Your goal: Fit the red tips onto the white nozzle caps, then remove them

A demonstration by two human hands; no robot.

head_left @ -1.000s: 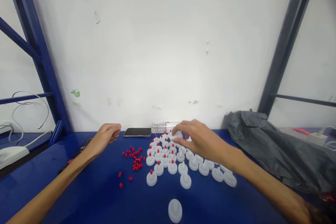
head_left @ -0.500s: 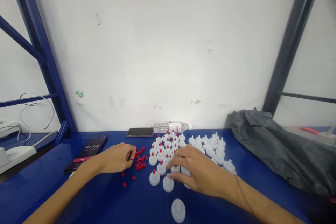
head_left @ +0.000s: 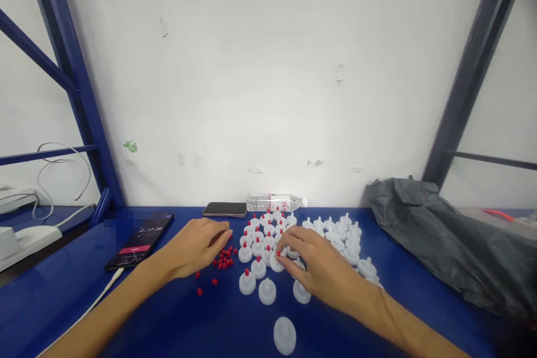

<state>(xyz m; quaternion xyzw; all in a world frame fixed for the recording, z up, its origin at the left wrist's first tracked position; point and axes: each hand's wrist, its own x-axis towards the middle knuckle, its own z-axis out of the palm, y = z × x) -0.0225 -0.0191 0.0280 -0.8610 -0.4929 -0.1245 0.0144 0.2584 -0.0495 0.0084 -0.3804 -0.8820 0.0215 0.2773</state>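
Several white plastic caps [head_left: 267,291] stand in rows on the blue table [head_left: 176,319]; those on the left carry small red tips, those on the right [head_left: 339,233] have none. A heap of loose red tips [head_left: 225,259] lies left of the caps. My left hand [head_left: 197,247] rests over that heap, fingers curled down onto it; whether it holds a tip is hidden. My right hand [head_left: 315,266] lies over the middle caps, its fingertips pinched on a white cap with a red tip [head_left: 277,260]. One cap [head_left: 285,335] lies alone near the front.
A phone with a lit timer screen [head_left: 140,239] and its cable lie at the left, a dark phone [head_left: 225,210] and a lying water bottle [head_left: 276,202] by the wall. A black plastic bag [head_left: 440,235] fills the right. Blue shelf posts [head_left: 71,78] frame the bench.
My right hand came back from the far caps to the front rows and set a cap down there. My left hand dropped from near the dark phone onto the red tips.
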